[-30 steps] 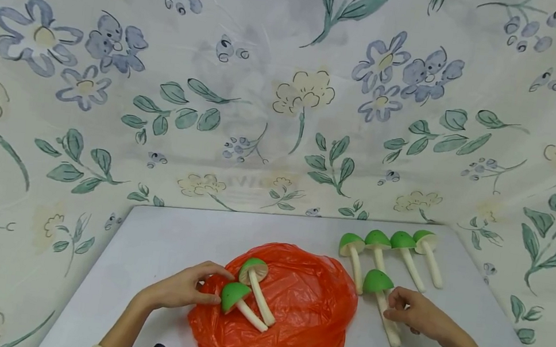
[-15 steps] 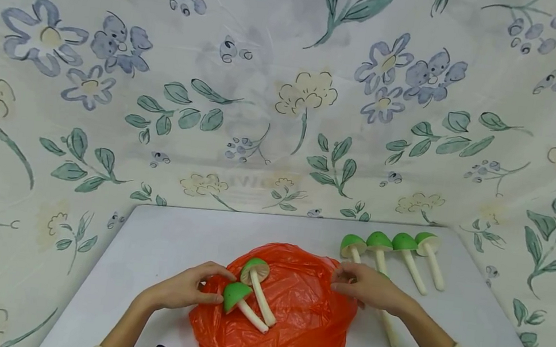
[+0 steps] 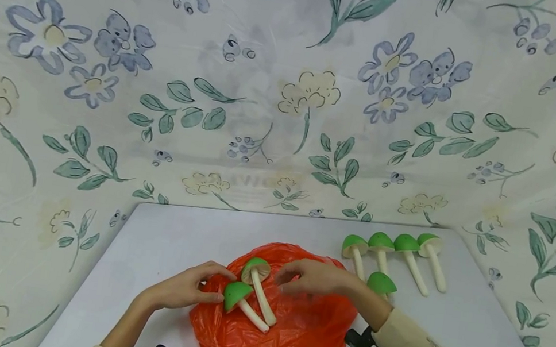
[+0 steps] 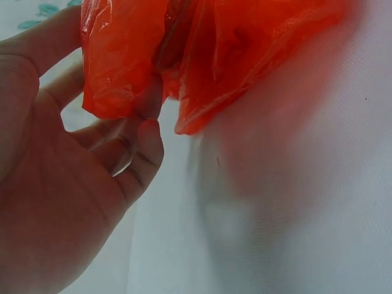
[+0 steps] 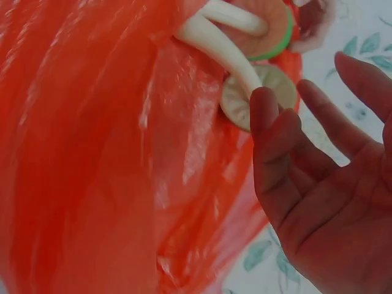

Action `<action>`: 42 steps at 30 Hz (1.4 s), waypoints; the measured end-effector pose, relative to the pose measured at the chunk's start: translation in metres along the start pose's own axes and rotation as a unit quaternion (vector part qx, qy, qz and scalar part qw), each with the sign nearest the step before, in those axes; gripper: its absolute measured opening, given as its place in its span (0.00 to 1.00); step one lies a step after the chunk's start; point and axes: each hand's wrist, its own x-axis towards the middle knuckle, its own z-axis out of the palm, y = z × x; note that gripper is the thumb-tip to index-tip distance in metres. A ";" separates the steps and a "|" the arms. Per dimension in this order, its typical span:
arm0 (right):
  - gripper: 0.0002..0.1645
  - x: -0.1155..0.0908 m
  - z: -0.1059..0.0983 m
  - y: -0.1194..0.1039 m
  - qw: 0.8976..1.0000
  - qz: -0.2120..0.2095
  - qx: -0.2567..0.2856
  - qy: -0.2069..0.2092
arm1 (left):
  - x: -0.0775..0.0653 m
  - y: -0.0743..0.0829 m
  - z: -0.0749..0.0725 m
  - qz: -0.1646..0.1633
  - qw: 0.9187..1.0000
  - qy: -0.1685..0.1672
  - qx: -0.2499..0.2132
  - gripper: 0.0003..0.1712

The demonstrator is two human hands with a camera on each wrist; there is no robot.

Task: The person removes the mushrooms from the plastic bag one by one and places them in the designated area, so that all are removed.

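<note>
A crumpled red plastic bag (image 3: 310,334) lies spread on the white tabletop. On its left part rest two mushrooms with green caps and pale stems, a front mushroom (image 3: 238,297) and a rear mushroom (image 3: 263,293). My left hand (image 3: 186,288) grips the bag's left edge beside the front mushroom's cap; in the left wrist view red plastic (image 4: 122,55) hides some fingertips. Above the bag, my right hand (image 3: 314,277) holds nothing, its fingers loosely bent. The right wrist view has its fingertips (image 5: 264,104) overlapping a cap's pale underside; contact cannot be told.
Several more green-capped mushrooms (image 3: 411,256) lie in a row at the table's back right. Another mushroom (image 3: 381,283) lies nearer, partly hidden by the right forearm. A flower-printed cloth (image 3: 265,108) hangs behind the white table (image 3: 172,230).
My right hand has moved left, from the near mushroom on the right to above the bag. My left hand and the two mushrooms on the bag have stayed put.
</note>
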 end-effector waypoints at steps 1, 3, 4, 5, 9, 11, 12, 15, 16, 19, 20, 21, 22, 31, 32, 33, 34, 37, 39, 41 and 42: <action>0.21 0.004 0.002 0.000 1.000 -0.001 0.004 -0.004 | 0.000 0.000 0.000 -0.001 1.000 0.000 0.000 0.22; 0.21 0.010 0.006 0.000 1.000 0.001 0.011 -0.012 | 0.001 0.000 0.001 -0.004 1.000 -0.002 -0.001 0.22; 0.21 0.012 0.009 0.000 1.000 0.002 0.017 -0.017 | 0.001 0.000 0.001 -0.005 1.000 -0.002 -0.002 0.22; 0.21 0.014 0.011 0.000 1.000 0.005 0.019 -0.022 | 0.001 -0.001 0.001 -0.006 1.000 -0.003 -0.003 0.22; 0.23 0.020 0.021 -0.002 0.996 0.025 0.054 -0.061 | 0.001 -0.001 0.001 -0.008 1.000 -0.007 -0.005 0.22; 0.25 0.022 0.024 -0.003 0.994 0.034 0.069 -0.081 | 0.001 -0.001 0.001 -0.007 1.000 -0.007 -0.003 0.22; 0.25 0.022 0.026 -0.003 0.992 0.038 0.078 -0.090 | 0.001 -0.001 0.001 -0.007 1.000 -0.007 -0.002 0.22; 0.24 0.023 0.029 -0.004 0.991 0.045 0.082 -0.099 | 0.001 0.000 0.000 -0.005 1.000 -0.005 -0.001 0.22; 0.23 0.023 0.029 -0.004 0.991 0.046 0.080 -0.101 | 0.002 0.000 0.000 -0.005 1.000 -0.005 -0.002 0.22; 0.22 0.024 0.031 -0.003 0.992 0.049 0.053 -0.105 | 0.002 0.000 0.000 -0.008 1.000 -0.006 -0.006 0.23; 0.22 0.024 0.032 -0.002 0.992 0.048 0.043 -0.107 | 0.002 -0.001 0.000 -0.008 1.000 -0.006 -0.006 0.23; 0.22 0.024 0.033 -0.002 0.993 0.046 0.031 -0.107 | 0.002 -0.001 0.000 -0.008 1.000 -0.006 -0.007 0.23; 0.21 0.024 0.033 -0.001 0.994 0.041 0.020 -0.103 | 0.002 -0.001 0.000 -0.008 1.000 -0.007 -0.008 0.23; 0.11 0.023 0.033 0.008 0.994 0.026 0.104 0.008 | 0.003 -0.001 -0.001 -0.006 1.000 -0.004 -0.011 0.22; 0.11 0.023 0.032 0.009 0.994 0.024 0.105 0.012 | 0.003 0.000 -0.001 -0.007 1.000 -0.005 -0.012 0.22; 0.11 0.022 0.032 0.009 0.994 0.023 0.106 0.013 | 0.003 0.000 -0.001 -0.007 1.000 -0.005 -0.012 0.22; 0.11 0.022 0.031 0.010 0.994 0.022 0.106 0.012 | 0.003 0.000 -0.001 -0.007 1.000 -0.004 -0.012 0.22; 0.11 0.018 0.028 0.012 0.994 0.014 0.107 0.008 | 0.004 0.001 -0.001 -0.006 1.000 -0.004 -0.009 0.22; 0.11 0.015 0.026 0.012 0.994 0.011 0.111 0.007 | 0.004 0.000 -0.001 -0.003 1.000 -0.004 -0.007 0.22; 0.11 0.012 0.025 0.012 0.993 0.012 0.116 0.009 | 0.005 0.000 0.000 0.000 1.000 -0.005 -0.006 0.22; 0.11 0.011 0.024 0.012 0.993 0.014 0.120 0.010 | 0.005 0.000 0.000 0.000 1.000 -0.005 -0.006 0.22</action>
